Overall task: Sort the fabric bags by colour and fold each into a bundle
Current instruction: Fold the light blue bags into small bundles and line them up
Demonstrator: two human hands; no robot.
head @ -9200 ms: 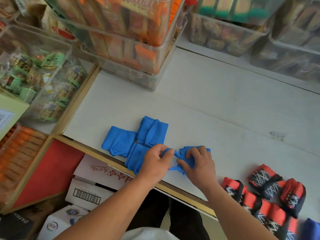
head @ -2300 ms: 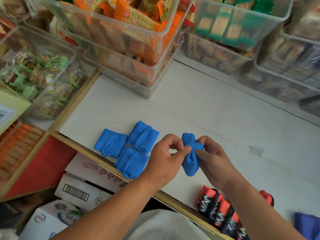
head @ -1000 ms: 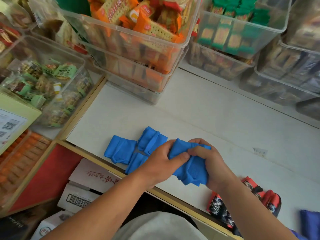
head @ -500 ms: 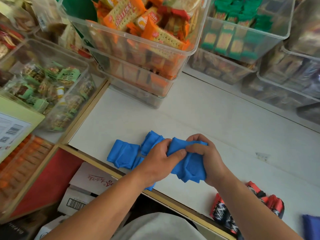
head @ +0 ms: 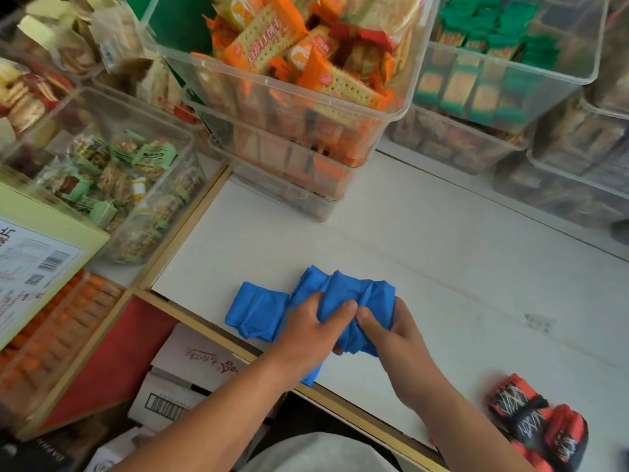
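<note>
Bundling step: left hand (head: 306,330) and right hand (head: 391,338) both grip a blue bag (head: 354,294) at the near tabletop (head: 442,267) edge, fingers curled round it. Next it should join the blue bundles (head: 255,313) just left without loosening; red bundles (head: 537,424) lie near right, snack bins (head: 306,137) crowd the far side.

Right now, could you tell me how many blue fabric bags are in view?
4: a far-left bundle; a rear bundle behind the left hand; a held bag gripped with the right hand too; a bundle corner under the left wrist. More may be hidden.
</note>
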